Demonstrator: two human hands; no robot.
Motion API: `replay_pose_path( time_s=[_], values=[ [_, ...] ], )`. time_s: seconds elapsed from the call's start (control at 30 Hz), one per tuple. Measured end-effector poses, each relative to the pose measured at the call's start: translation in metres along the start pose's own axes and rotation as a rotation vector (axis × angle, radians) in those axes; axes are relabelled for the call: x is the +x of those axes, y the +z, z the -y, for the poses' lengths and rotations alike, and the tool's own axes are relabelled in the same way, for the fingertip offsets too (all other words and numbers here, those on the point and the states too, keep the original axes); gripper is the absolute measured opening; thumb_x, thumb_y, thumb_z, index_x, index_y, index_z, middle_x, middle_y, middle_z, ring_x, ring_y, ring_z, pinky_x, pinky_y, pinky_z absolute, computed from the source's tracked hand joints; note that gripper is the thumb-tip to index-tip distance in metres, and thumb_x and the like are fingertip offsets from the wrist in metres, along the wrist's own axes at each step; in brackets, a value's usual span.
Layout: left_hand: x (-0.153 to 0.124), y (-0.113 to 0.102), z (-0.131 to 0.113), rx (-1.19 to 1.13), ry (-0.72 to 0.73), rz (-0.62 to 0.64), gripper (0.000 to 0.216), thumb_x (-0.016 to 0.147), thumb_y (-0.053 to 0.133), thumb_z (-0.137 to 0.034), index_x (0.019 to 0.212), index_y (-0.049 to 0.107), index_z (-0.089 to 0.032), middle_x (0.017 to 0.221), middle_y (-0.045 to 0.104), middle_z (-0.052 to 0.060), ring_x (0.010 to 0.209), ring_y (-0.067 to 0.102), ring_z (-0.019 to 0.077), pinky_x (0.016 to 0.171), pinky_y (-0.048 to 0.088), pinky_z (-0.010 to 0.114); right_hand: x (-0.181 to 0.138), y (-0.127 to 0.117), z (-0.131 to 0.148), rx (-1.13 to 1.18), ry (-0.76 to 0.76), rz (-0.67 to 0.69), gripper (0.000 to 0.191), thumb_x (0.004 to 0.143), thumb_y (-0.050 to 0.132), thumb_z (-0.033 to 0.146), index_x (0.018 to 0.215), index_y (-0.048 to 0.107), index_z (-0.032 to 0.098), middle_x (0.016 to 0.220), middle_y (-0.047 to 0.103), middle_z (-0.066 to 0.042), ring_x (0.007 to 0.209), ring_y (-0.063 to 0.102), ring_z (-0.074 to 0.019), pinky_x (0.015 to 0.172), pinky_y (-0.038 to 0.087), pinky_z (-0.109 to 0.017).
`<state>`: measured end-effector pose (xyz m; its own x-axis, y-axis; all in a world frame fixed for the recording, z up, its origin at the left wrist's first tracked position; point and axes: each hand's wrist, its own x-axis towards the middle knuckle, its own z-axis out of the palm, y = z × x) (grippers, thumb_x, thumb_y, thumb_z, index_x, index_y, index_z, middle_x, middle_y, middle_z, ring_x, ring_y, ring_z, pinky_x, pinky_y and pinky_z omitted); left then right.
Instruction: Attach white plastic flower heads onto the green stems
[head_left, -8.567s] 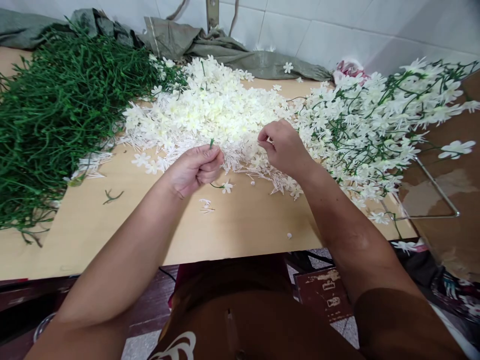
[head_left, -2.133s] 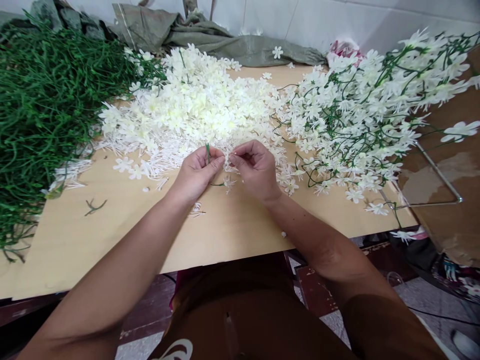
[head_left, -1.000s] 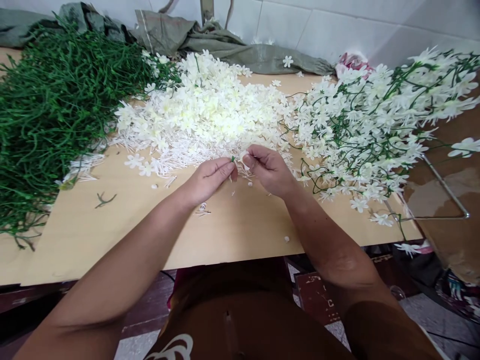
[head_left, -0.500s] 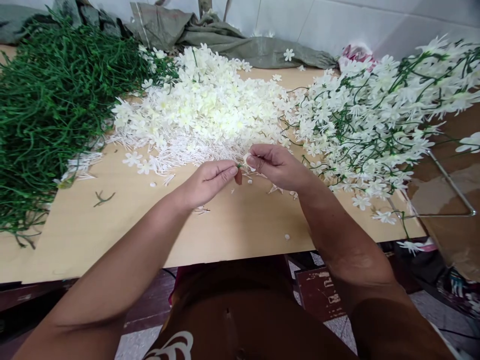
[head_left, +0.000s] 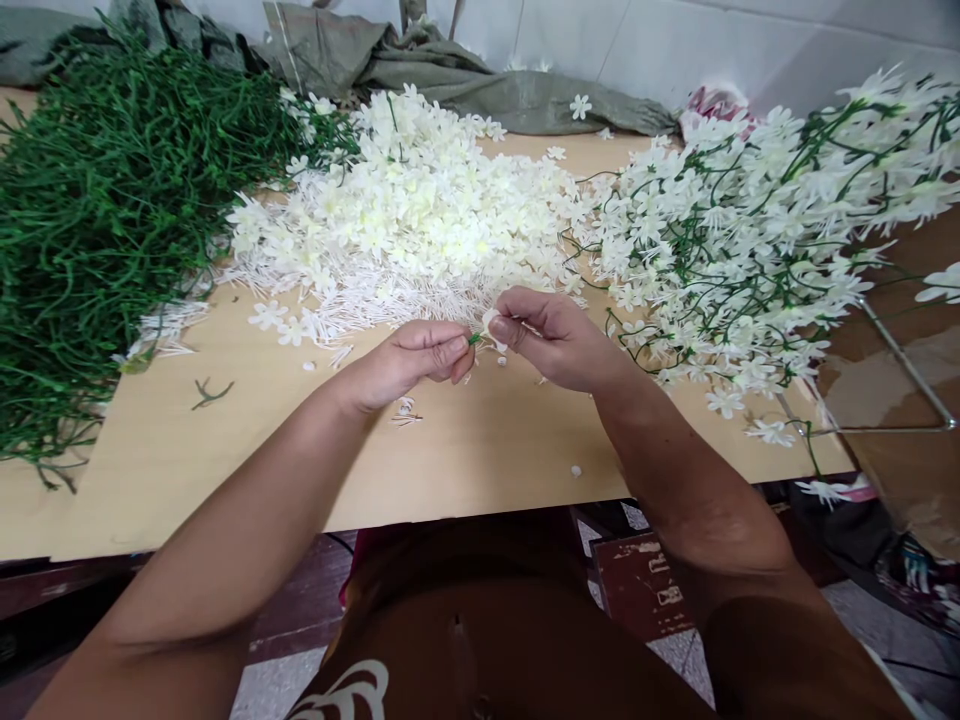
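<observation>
My left hand (head_left: pixel 409 358) is closed in a pinch on a thin green stem (head_left: pixel 474 339) whose tip shows between the fingers. My right hand (head_left: pixel 551 335) is pinched on a small white flower (head_left: pixel 491 322) right at that stem tip. Both hands hover just above the light wooden table (head_left: pixel 465 460), in front of a big pile of loose white flowers (head_left: pixel 405 220). The rest of the stem is hidden in my left fist.
A heap of bare green stems (head_left: pixel 97 210) fills the left side. Stems fitted with white flowers (head_left: pixel 757 220) lie piled at the right. Grey-green cloth (head_left: pixel 450 85) lies along the tiled back wall. A wire frame (head_left: pixel 892 390) juts out at the table's right edge.
My hands have come together from apart, the right bringing a flower from the pile to the stem tip. In the last half second they barely move.
</observation>
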<state>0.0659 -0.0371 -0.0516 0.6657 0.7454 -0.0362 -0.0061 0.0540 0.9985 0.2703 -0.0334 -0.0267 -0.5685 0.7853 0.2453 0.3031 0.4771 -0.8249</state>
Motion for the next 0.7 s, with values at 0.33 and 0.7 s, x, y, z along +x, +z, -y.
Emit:
replay_pose_path(
  time_s=[0.33,0.7],
  values=[
    [0.001,0.003,0.000,-0.037,-0.010,0.028,0.050,0.084,0.059,-0.056,0.057,0.048,-0.016,0.054,0.037,-0.004,0.052,0.031,0.0077,0.052,0.021,0.026,-0.006,0.005,0.000,-0.086,-0.034,-0.021,0.029,0.093,0.052,0.035,0.069,0.048,0.020,0.064,0.043,0.002,0.069,0.041,-0.0120,0.065,0.033,-0.027],
    [0.013,0.016,0.007,0.020,0.015,-0.214,0.052,0.080,0.059,-0.062,0.058,0.041,-0.018,0.053,0.032,-0.006,0.048,0.024,0.0060,0.046,0.017,0.024,-0.009,0.024,-0.016,-0.080,0.032,-0.163,0.034,0.091,0.053,0.039,0.065,0.046,0.019,0.064,0.046,0.002,0.066,0.045,-0.0111,0.065,0.035,-0.026]
  ],
)
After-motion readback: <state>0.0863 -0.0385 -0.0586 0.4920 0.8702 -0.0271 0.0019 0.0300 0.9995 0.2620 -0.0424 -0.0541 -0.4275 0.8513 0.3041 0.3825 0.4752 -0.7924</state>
